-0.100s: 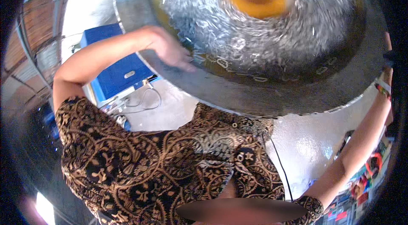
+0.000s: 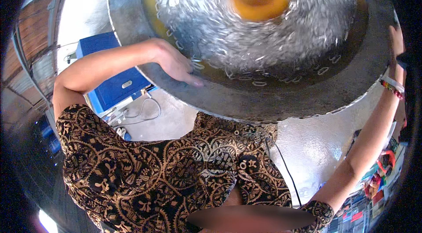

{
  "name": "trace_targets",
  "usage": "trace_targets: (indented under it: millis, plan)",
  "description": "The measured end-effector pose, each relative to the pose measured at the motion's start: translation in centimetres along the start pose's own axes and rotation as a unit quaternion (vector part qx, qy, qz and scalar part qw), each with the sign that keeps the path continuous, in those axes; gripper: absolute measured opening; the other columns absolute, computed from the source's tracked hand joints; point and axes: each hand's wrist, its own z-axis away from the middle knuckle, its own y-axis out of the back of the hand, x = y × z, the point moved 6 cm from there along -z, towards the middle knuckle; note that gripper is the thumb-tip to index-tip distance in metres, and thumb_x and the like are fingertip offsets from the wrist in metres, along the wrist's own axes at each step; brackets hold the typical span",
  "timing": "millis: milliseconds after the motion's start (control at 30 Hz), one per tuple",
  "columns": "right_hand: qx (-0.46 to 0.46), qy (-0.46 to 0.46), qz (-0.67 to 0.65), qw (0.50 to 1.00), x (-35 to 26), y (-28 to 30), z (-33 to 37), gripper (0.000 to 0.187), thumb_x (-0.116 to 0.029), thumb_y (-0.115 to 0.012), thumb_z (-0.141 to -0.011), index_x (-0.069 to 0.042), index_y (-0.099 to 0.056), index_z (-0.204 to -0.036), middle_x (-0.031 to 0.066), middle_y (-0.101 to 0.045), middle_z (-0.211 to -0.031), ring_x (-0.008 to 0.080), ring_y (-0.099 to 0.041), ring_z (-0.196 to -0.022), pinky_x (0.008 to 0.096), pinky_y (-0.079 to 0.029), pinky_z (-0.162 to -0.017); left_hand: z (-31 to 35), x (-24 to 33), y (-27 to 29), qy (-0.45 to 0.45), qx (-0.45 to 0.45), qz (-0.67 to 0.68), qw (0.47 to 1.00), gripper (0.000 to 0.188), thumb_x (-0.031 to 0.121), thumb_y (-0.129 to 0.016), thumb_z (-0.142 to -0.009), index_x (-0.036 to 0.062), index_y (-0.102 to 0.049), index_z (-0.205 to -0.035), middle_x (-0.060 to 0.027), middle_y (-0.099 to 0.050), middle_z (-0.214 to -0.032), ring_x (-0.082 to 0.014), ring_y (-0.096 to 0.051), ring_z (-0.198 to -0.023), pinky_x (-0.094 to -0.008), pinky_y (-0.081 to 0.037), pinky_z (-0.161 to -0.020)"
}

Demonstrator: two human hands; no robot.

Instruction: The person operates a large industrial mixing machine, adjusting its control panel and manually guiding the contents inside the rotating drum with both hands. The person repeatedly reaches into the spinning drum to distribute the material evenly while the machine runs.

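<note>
A wide round metal bowl [image 2: 272,103] fills the upper part of the view. Silvery small pieces [image 2: 263,50] blur inside it around an orange centre post [image 2: 259,2] with a shiny metal cap. Along the inner edge lie several oval link-like pieces [image 2: 259,84], clear enough to make out. My left hand [image 2: 178,63] bends over the near left rim, one digit stretched along the metal and the other fingertips partly hidden near the pieces; I see nothing held. At the far right edge my right hand [image 2: 396,46] lies against the rim with fingers extended, partly dark.
Left of the bowl stands a blue box-shaped unit [image 2: 118,90] with a grey cable [image 2: 156,105] beside it. A thin black cord [image 2: 288,167] hangs near my patterned shirt. Colourful items [image 2: 373,189] crowd the lower right. A light-coloured floor [image 2: 312,154] shows below the rim.
The bowl sits slightly further left in view, and its contents have shifted around the post. My left hand is sharper and a little lower; more of my right hand shows.
</note>
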Motion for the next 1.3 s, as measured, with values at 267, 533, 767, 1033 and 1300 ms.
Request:
trace_targets:
  millis: [267,533,767,1033,1300]
  plan:
    - [-0.001,-0.026,0.03,0.999,-2.6,-1.8,1.6,0.044,-0.016,-0.045,-0.08,0.008,-0.042,-0.117,0.0095,-0.052,-0.101,0.0154,-0.046,-0.088,0.0267,-0.04,-0.079,-6.1,6.2,7.1,-0.3,0.222,0.105,0.922,0.081,0.063,-0.021,-0.086,0.0023,-0.008,-0.138,-0.0182,0.0,-0.144,-0.0285,-0.001,-0.134,-0.0371,-0.006,-0.109]
    - [0.026,-0.036,0.019,0.999,-5.2,-1.7,2.6,0.035,-0.013,-0.048,-0.075,0.007,-0.051,-0.104,0.0126,-0.06,-0.084,0.0176,-0.054,-0.073,0.0308,-0.045,-0.065,-7.6,9.6,4.9,-0.379,0.177,0.109,0.902,0.074,0.053,-0.014,-0.091,-0.0022,0.005,-0.136,-0.0207,0.008,-0.143,-0.0291,0.007,-0.134,-0.0375,-0.004,-0.109]
    - [0.053,-0.056,0.148,0.986,-4.9,-1.9,2.9,0.042,-0.011,-0.041,-0.073,0.01,-0.045,-0.109,0.0245,-0.057,-0.092,0.0308,-0.056,-0.085,0.0353,-0.043,-0.079,-7.8,11.5,10.9,-0.357,0.501,0.092,0.783,0.05,0.035,-0.031,-0.094,-0.0014,-0.032,-0.129,-0.0233,-0.033,-0.131,-0.0347,-0.031,-0.123,-0.0402,-0.027,-0.103]
    - [0.082,-0.058,0.121,0.988,-6.6,-2.0,2.9,0.049,-0.013,-0.042,-0.073,0.008,-0.041,-0.117,0.0318,-0.053,-0.103,0.0403,-0.051,-0.102,0.0392,-0.04,-0.086,-11.1,18.2,18.8,-0.438,0.5,0.251,0.704,0.067,0.047,-0.021,-0.092,-0.0049,-0.018,-0.134,-0.0233,-0.014,-0.141,-0.0321,-0.01,-0.133,-0.0388,-0.011,-0.109]
    - [0.098,-0.062,0.11,0.987,-6.2,-2.1,3.9,0.037,-0.012,-0.049,-0.074,0.011,-0.043,-0.102,0.0348,-0.053,-0.095,0.0462,-0.052,-0.093,0.0451,-0.042,-0.08,-8.1,16.5,18.7,-0.361,0.75,0.004,0.553,0.048,0.007,-0.054,-0.077,-0.0016,-0.041,-0.122,-0.0167,-0.037,-0.129,-0.0326,-0.033,-0.118,-0.04,-0.03,-0.1]
